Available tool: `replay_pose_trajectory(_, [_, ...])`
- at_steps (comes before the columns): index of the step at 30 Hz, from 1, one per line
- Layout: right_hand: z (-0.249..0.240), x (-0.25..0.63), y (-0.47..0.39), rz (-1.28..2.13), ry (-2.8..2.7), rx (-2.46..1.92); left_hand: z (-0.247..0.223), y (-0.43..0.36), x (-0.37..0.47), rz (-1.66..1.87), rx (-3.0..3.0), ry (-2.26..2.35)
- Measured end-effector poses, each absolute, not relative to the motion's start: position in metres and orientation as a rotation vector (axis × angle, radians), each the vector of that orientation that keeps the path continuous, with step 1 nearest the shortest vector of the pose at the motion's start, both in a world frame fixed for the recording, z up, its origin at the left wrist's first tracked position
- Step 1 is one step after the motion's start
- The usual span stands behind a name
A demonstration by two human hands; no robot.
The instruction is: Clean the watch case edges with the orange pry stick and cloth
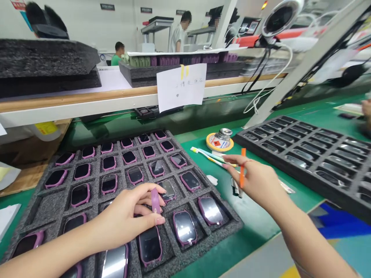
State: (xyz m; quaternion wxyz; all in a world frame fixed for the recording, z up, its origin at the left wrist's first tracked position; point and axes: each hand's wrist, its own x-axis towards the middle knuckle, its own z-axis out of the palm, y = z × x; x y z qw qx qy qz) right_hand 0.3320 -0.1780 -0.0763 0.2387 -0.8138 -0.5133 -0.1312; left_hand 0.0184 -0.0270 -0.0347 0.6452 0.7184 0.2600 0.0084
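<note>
My left hand (pixel 127 216) is closed over the front part of a black foam tray (pixel 232 227). Between its thumb and fingers is a purple watch case (pixel 155 200), seen edge-on. Purple watches with dark glass faces, such as this watch (pixel 184 227), lie in the tray's compartments around it. My right hand (pixel 252 173) is closed with a flat orange stick (pixel 242 168) upright among its fingers. Its thumb and fingertips are at the handle ends of toothbrushes (pixel 207 154) lying on the green mat; whether they grip one I cannot tell.
A round metal-topped can (pixel 220 141) with a yellow rim stands behind the brushes. To the right is another black foam tray (pixel 290 144) with glass pieces. A white-edged shelf (pixel 116 98) crosses behind, carrying foam trays and a hanging paper note (pixel 182 88). People are in the background.
</note>
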Motion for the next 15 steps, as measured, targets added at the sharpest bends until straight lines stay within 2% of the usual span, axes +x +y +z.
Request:
replay_pose_trajectory(7, [-0.110,0.379,-0.151,-0.343,-1.620,-2.147,-0.034,-0.029,0.016,0.046,1.643,0.549])
replay_pose_trajectory(11, [-0.095,0.367,-0.146,-0.415,-1.647,-1.980,-0.033,-0.029,0.016,0.053,1.638,0.544])
replay_pose_trajectory(15, [-0.073,0.314,-0.169,-0.490,-1.677,-1.767,-0.033,-0.029,0.017,0.067,1.613,0.535])
